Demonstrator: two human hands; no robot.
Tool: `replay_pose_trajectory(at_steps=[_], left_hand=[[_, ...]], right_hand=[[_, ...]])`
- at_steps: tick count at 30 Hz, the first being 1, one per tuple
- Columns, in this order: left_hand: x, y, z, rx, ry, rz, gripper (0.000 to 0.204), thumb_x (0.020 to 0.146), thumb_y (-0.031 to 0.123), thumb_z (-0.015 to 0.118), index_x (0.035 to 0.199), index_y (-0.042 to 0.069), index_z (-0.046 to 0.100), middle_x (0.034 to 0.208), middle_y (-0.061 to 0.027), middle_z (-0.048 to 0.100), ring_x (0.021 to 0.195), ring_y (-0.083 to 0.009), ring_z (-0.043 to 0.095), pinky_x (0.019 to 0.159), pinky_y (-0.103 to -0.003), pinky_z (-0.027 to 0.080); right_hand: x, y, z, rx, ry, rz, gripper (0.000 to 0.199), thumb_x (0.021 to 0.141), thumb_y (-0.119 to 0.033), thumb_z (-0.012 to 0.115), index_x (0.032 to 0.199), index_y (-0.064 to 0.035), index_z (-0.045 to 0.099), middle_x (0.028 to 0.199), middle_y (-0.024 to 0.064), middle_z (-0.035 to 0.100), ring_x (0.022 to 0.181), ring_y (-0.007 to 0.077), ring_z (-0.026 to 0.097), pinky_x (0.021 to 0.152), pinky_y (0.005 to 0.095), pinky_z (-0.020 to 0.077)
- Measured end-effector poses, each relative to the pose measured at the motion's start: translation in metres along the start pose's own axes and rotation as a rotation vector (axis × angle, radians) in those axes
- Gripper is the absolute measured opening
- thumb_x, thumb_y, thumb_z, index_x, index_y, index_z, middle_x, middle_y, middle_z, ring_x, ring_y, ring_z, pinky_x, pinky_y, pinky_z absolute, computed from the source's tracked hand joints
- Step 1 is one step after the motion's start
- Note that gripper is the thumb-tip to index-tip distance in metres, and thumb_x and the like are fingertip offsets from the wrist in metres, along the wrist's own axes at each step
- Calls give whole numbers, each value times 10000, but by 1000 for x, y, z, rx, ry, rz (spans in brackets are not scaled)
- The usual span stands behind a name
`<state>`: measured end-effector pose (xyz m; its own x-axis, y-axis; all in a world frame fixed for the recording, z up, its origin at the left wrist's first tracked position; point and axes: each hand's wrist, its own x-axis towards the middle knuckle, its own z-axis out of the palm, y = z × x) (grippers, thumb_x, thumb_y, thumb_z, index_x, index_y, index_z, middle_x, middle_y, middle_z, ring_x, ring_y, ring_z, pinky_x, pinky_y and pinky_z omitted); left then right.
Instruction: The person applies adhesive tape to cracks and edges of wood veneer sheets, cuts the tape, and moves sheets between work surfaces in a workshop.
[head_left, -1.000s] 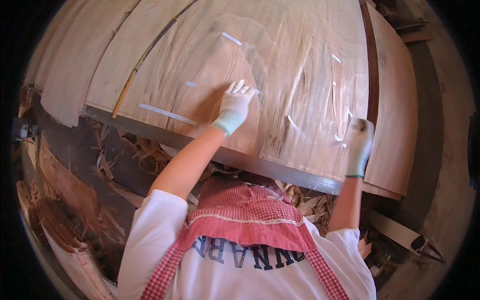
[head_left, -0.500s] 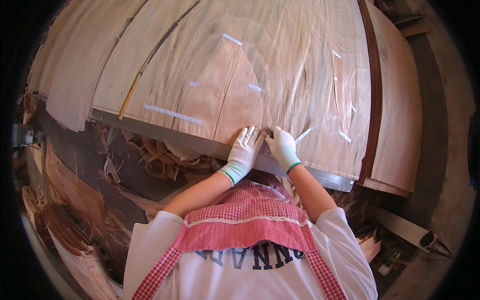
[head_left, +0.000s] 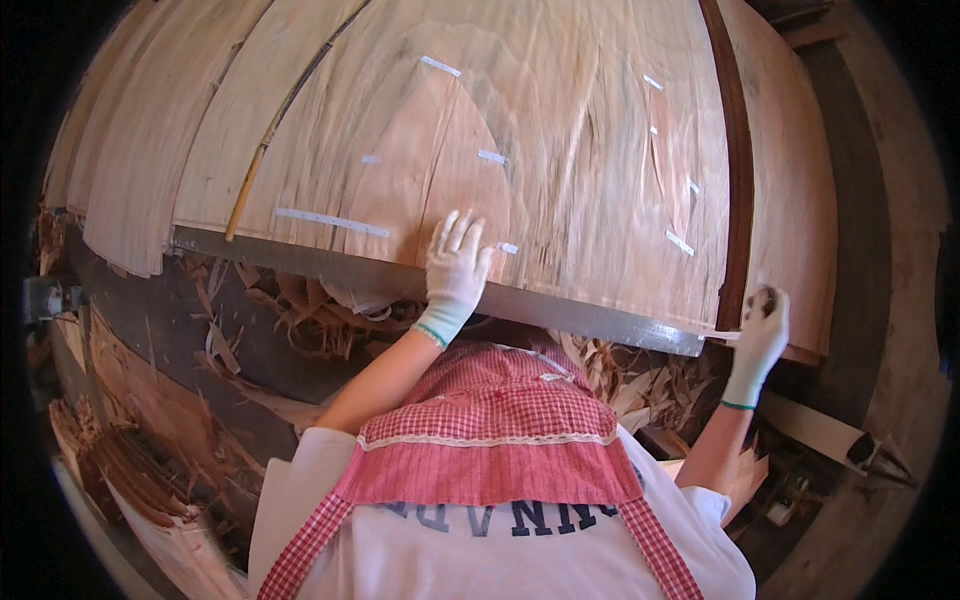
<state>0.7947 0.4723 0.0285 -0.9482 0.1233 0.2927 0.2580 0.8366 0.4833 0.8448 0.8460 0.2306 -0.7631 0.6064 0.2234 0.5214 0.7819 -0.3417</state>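
Note:
A large sheet of wood veneer point(head_left: 580, 160) covers the worktable before me. Set into it is a pointed, pinker veneer patch point(head_left: 405, 185), with white tape pieces along its edges. My left hand point(head_left: 460, 262), in a white knit glove, lies with fingers spread on the patch's lower end. Beside it a short tape piece point(head_left: 508, 248) spans the patch's right edge. At the table's right corner my gloved right hand point(head_left: 762, 335) is closed, slightly blurred, at the end of a white tape strip point(head_left: 720, 334). Something dark shows at its fingertips; I cannot make out what.
A thin dark-and-yellow stick point(head_left: 262, 150) lies across the sheets at left. A narrow taped patch point(head_left: 668, 170) is on the right. The table's metal edge point(head_left: 600, 325) runs in front of me. Veneer scraps point(head_left: 640, 385) lie below.
My right hand has left the patch and moved right to the table corner. The tape strip beside it is gone from there, and a short piece now lies across the patch's lower right edge.

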Motion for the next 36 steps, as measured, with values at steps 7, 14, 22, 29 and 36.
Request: replay_pose_trajectory(at_steps=[7, 14, 22, 29, 36], left_hand=[[20, 12, 39, 107, -8, 24, 364, 808, 234, 664, 1137, 88, 615, 1283, -86, 550, 1267, -284, 438, 1080, -445, 350], [-16, 45, 64, -29, -40, 290, 218, 811, 136, 615, 1019, 135, 680, 1110, -40, 635, 1110, -236, 568, 977, -397, 444], [-19, 43, 63, -102, -89, 263, 284, 832, 107, 564, 1102, 118, 651, 1176, -40, 608, 1141, -248, 551, 977, -408, 447], [-14, 58, 58, 381, -408, 376, 517, 912, 155, 445, 1424, 107, 393, 1462, -107, 414, 1362, -268, 375, 1153, -408, 243], [-2, 69, 58, 275, -549, 297, 448, 936, 151, 367, 1369, 96, 471, 1456, -118, 433, 1369, -283, 368, 1165, -418, 209]], right_hand=[[-42, -64, 82, 226, -717, -51, 213, 940, -244, 602, 1004, -43, 629, 807, 43, 697, 607, 112, 580, 561, 274, 476], [-81, -46, 184, 622, -927, 49, 187, 916, -175, 623, 900, 6, 580, 712, 49, 627, 576, 81, 532, 523, 245, 433], [-77, -82, 228, 257, -841, -250, 367, 859, -332, 667, 911, 29, 626, 776, 182, 663, 759, 285, 660, 696, 383, 510], [-77, -79, 225, 33, -755, -322, 361, 850, -348, 641, 912, 8, 628, 879, 247, 658, 873, 400, 644, 765, 456, 505], [-125, -37, 174, 320, -749, -86, 281, 876, -217, 628, 1025, 21, 602, 862, 231, 656, 826, 377, 648, 721, 422, 499]])
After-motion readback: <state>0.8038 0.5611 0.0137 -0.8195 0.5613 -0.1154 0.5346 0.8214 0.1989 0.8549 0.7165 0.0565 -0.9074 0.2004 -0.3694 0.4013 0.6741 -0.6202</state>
